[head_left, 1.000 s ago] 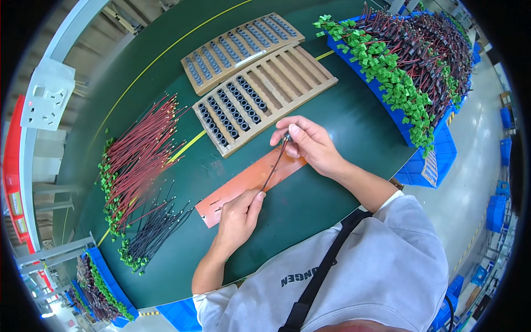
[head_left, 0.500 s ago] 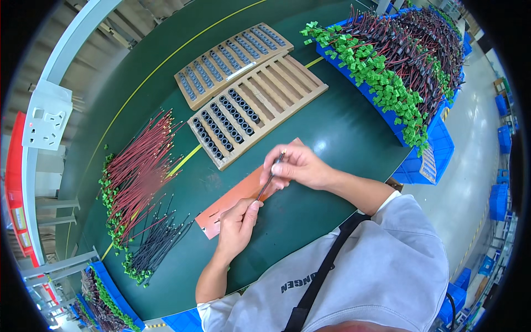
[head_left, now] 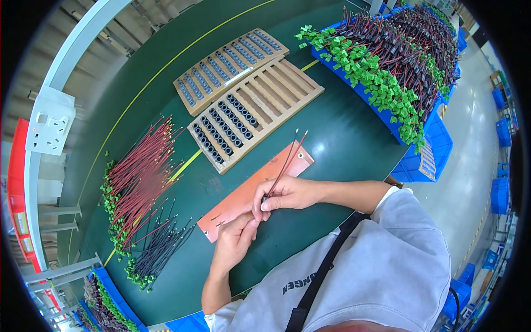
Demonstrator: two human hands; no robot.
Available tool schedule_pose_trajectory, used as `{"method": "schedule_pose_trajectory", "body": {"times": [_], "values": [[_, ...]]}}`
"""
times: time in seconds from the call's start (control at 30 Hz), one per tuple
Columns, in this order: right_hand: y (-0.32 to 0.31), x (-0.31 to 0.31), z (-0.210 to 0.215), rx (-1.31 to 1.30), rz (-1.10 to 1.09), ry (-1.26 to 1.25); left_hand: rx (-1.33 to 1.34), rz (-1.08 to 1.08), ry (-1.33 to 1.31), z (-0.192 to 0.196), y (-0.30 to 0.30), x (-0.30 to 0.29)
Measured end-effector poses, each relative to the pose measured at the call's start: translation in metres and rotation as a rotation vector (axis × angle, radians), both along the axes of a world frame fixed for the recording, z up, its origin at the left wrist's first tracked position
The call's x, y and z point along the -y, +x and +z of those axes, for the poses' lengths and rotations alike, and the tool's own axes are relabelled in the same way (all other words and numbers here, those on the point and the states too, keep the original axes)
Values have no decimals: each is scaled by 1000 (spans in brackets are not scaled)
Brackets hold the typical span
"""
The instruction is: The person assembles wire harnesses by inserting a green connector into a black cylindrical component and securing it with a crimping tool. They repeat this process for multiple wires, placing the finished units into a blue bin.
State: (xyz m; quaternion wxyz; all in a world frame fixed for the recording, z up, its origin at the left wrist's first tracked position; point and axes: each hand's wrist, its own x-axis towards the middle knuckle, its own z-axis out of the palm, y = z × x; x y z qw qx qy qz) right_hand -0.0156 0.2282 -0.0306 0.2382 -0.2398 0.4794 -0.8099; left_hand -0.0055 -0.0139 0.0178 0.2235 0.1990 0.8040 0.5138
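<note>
So the pair of wires (head_left: pixel 289 160) was pinched in the right hand (head_left: pixel 287 192), ends poking up, probably to leave the tips clear. The left hand (head_left: pixel 233 239) was right up against it, thumb and finger together, though whatever they gripped was hidden. All that sat over an orange strip (head_left: pixel 243 196) on the green bench (head_left: pixel 343 144). Red wires (head_left: pixel 144 177) and black wires (head_left: pixel 163 243) lay leftward, green ends outward, likely for easy grabbing; a wooden tray (head_left: pixel 275 125) sat beyond.

The right grip (head_left: pixel 281 193) pinches, the left grip (head_left: pixel 237 235) curled close by.
</note>
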Motion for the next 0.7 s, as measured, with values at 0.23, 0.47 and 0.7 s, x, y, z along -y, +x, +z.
{"method": "schedule_pose_trajectory", "body": {"times": [0.23,0.47,0.7], "values": [[1,4,8,-41,15,22,-83,-51,-57,-14,3,28],[-1,21,14,-156,-102,194,6,43,56,-21,0,52],[6,40,8,0,-72,125,107,216,226,-32,8,65]]}}
